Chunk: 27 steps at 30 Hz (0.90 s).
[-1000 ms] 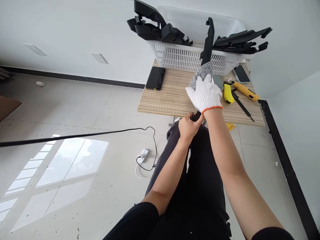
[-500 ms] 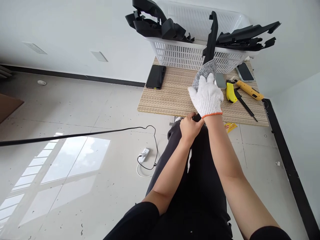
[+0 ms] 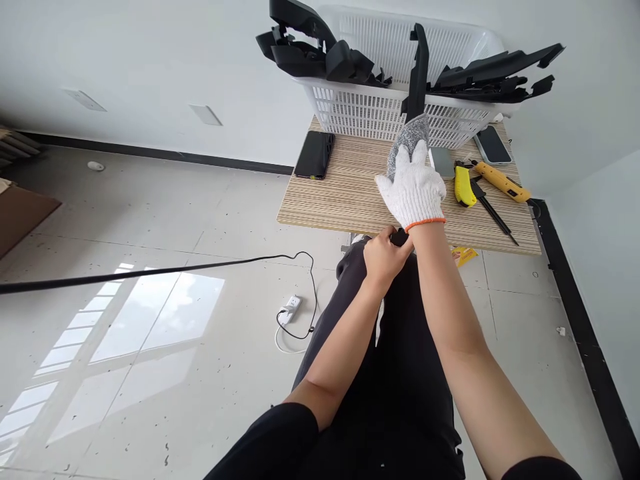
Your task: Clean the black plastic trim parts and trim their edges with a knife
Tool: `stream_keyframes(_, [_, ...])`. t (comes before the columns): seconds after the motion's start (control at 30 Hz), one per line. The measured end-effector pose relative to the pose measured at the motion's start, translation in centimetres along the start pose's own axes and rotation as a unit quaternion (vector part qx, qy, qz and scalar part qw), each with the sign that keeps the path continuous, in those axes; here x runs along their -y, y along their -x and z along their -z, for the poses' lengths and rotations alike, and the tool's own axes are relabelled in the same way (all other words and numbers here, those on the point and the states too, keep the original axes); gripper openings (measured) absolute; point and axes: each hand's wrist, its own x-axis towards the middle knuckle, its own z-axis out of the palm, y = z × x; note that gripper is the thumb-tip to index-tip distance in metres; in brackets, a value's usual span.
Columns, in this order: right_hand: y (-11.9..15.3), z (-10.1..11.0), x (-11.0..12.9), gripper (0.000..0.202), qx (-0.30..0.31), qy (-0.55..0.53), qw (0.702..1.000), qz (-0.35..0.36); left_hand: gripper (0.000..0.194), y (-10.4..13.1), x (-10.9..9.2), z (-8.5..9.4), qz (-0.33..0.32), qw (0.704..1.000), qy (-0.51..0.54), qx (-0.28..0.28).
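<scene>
No text, brand or number can be read. The yellow packet lying right of the right hand, below the tabletop, carries printed markings — too small to make out. The orange-yellow tool, farther right of that hand, bears a dark patch — any wording there is illegible.
</scene>
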Motion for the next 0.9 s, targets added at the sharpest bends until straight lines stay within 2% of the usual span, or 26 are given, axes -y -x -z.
stream_keyframes(0.17, [1.2, 3.0, 1.9, 0.07, 0.074, 0.021, 0.995, -0.07, 0.035, 0.3, 0.3, -0.1, 0.01, 1.0, -0.012, 0.005])
stream_keyframes(0.3, [0.9, 4.5, 2.5, 0.07, 0.115, 0.071, 0.988, -0.079, 0.038, 0.2, -0.1, 0.0, -0.002, 1.0, -0.01, 0.004])
stream_keyframes(0.5, [0.1, 3.9, 2.6, 0.077, 0.097, 0.14, 0.984, -0.046, 0.037, 0.1, -0.3, 0.0, -0.021, 1.0, -0.023, 0.004])
stream_keyframes(0.77, [0.6, 6.7, 3.5, 0.061, 0.132, 0.143, 0.978, -0.069, 0.04, 0.6, 0.1, -0.4, -0.021, 0.999, -0.045, -0.008])
stream_keyframes(0.9, [-0.1, 5.5, 3.3, 0.057, 0.097, 0.146, 0.983, -0.057, 0.04, 0.5, 0.0, -0.5, -0.028, 0.999, -0.046, -0.003])
